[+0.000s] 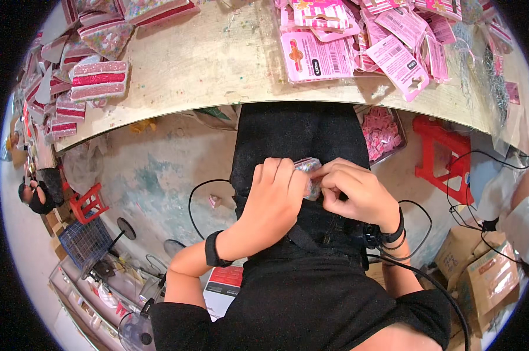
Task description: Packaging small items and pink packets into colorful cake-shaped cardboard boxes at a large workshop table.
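Over my lap, my left hand (pixel 276 190) is closed round a small toy cake slice (pixel 309 166) whose top is speckled with sprinkles. Most of the slice is hidden behind the fingers. My right hand (pixel 358 190) is curled in a pinch against the slice's right side; what lies between its fingertips is too small to make out. Beyond my knees is the worktable (pixel 217 58). Pink-and-white cake slices (pixel 99 81) are piled at its left, and pink printed cards (pixel 317 55) lie in a heap at its right.
A bin of small pink pieces (pixel 382 131) and a red stool (pixel 443 155) are under the table's right side. Cardboard boxes (pixel 481 269) and black cables (pixel 431 281) are at lower right. A cart (pixel 86 240), another red stool (pixel 88 203) and a seated person (pixel 40 196) are at left.
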### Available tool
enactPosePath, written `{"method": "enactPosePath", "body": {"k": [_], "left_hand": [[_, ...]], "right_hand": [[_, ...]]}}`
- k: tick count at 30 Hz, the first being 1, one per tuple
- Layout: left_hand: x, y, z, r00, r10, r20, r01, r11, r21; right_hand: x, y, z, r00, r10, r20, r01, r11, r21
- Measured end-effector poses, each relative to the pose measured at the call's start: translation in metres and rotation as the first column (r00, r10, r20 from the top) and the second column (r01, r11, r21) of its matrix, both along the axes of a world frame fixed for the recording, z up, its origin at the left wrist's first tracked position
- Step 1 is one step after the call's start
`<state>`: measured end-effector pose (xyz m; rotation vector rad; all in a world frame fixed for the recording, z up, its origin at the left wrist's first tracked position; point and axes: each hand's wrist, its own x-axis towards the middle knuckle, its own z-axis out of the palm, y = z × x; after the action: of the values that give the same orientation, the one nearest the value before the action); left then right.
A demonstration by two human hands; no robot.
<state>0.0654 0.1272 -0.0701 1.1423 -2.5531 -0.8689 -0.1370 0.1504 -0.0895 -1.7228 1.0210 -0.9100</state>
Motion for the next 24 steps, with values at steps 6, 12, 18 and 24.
{"method": "enactPosePath", "body": {"k": [6,12,18,24], "left_hand": [[0.022,0.001,-0.015,0.971,-0.071,-0.229,0.080,0.996,0.027],[0.026,0.009,-0.020,0.973,0.056,-0.223,-0.036,0.995,0.091],[0.025,0.007,-0.018,0.976,0.023,-0.216,-0.009,0.998,0.066],[0.024,0.005,-0.021,0.970,0.023,-0.243,-0.011,0.999,0.051]], "right_hand": [[0.000,-0.001,0.000,0.999,-0.038,0.033,0.037,0.999,0.017],[0.002,-0.005,0.001,1.000,-0.006,-0.015,0.006,1.000,-0.027],[0.004,-0.008,0.007,0.997,0.026,-0.073,-0.030,0.998,-0.051],[0.007,-0.009,0.006,0.993,-0.002,-0.117,-0.008,0.996,-0.084]]}}
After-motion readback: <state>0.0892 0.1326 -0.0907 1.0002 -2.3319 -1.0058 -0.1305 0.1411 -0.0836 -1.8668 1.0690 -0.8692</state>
